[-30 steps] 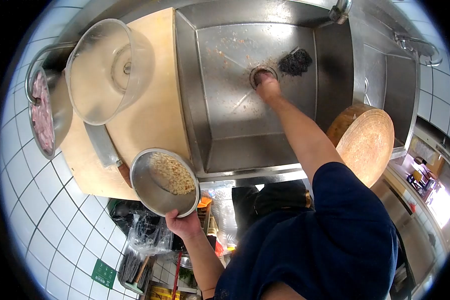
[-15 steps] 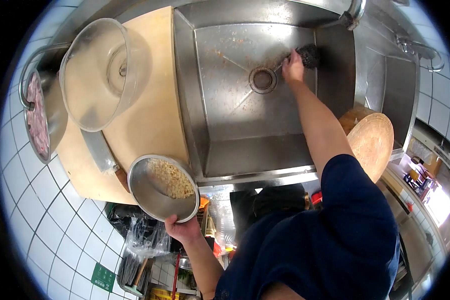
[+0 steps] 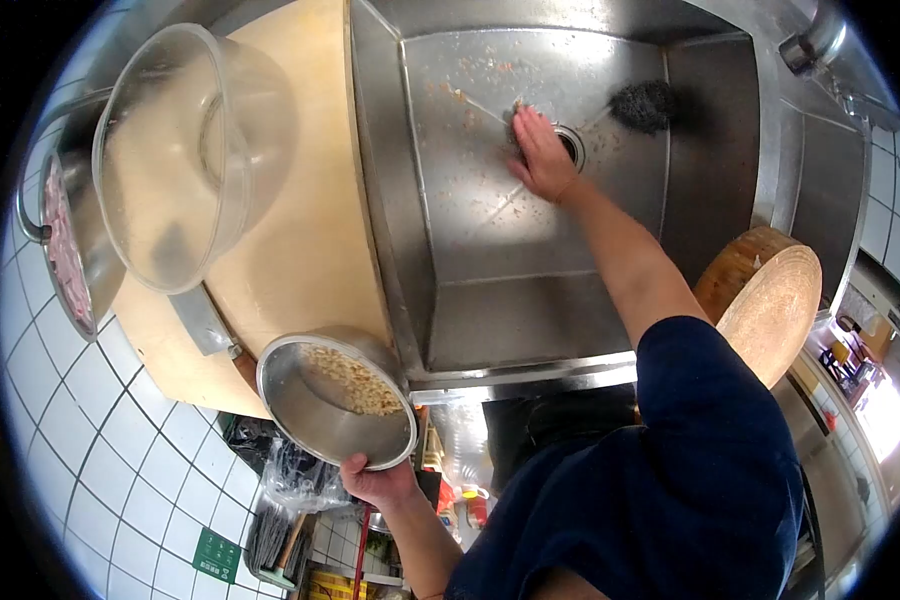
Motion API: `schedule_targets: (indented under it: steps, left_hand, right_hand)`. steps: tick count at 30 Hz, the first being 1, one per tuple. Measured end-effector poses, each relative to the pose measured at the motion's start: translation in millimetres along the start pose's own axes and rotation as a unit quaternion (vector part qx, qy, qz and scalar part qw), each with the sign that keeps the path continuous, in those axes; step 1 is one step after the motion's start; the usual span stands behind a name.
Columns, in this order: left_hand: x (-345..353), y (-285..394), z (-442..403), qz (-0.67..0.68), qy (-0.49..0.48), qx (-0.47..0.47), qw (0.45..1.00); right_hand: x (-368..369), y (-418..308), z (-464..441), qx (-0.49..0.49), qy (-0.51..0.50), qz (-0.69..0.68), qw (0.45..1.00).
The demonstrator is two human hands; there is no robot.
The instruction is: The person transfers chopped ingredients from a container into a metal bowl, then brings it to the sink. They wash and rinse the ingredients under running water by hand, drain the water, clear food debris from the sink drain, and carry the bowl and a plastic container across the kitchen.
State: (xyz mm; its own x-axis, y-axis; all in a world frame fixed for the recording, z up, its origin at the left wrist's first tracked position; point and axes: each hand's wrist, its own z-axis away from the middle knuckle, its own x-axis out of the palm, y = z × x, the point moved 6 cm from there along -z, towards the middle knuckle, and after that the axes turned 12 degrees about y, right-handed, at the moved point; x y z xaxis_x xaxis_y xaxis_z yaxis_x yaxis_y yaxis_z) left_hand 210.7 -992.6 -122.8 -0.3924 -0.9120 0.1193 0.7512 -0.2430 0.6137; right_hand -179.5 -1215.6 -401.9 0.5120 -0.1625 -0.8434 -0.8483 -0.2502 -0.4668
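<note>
My left hand (image 3: 378,482) grips the near rim of a steel bowl (image 3: 305,415), thumb over the edge. The bowl is tilted at the front edge of the cutting board, with pale chopped bits (image 3: 355,380) gathered on one side of it. Down in the steel sink (image 3: 510,330), my right hand (image 3: 543,158) is open and empty, its fingers stretched out over the sink floor beside the drain (image 3: 570,147), which it partly covers. Small food scraps (image 3: 470,95) are scattered around there. A black scouring pad (image 3: 643,106) lies apart from my hand, near the sink's right wall.
On the wooden board (image 3: 315,260) at left stand a clear plastic tub (image 3: 160,160) and a cleaver (image 3: 202,320), partly under the tub. A pot of pale pink meat (image 3: 67,250) is at far left. A round chopping block (image 3: 770,310) leans right of the sink.
My right hand has let go of the black scouring pad and moved left past the drain, fingers now extended. My left hand still holds the bowl. The view has shifted slightly.
</note>
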Motion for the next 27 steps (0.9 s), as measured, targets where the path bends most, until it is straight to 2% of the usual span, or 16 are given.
schedule_targets:
  steps: [2, 6, 8, 13, 16, 21, 26, 27]
  left_hand:
    - [-1, 0, -3, 0.007, 0.004, 0.006, 1.0]
    - [-3, -1, -5, 0.008, 0.006, 0.001, 1.0]
    - [-4, -3, -5, 0.009, 0.009, -0.001, 1.0]
    - [5, -6, -1, 0.014, 0.008, 0.011, 1.0]
    - [-2, -3, 3, -0.004, 0.008, 0.007, 1.0]
    - [-2, 0, -2, -0.017, -0.022, 0.014, 1.0]
    - [0, 3, 2, 0.013, -0.003, -0.029, 1.0]
    - [-2, 2, 1, 0.014, -0.007, -0.034, 0.999]
  right_hand:
    - [2, -15, 5, -0.024, -0.013, -0.042, 0.999]
    - [1, -58, -60, 0.019, 0.014, 0.006, 1.0]
    - [26, -75, -104, 0.001, 0.035, 0.059, 0.998]
    - [97, -83, -149, -0.016, -0.069, 0.233, 0.97]
    - [82, -62, -113, 0.033, 0.012, 0.158, 0.987]
    - [26, -41, -26, 0.151, -0.049, 0.175, 0.972]
    - [2, -20, 36, 0.278, -0.006, 0.198, 0.94]
    - [0, -33, 29, 0.23, 0.007, 0.155, 0.961]
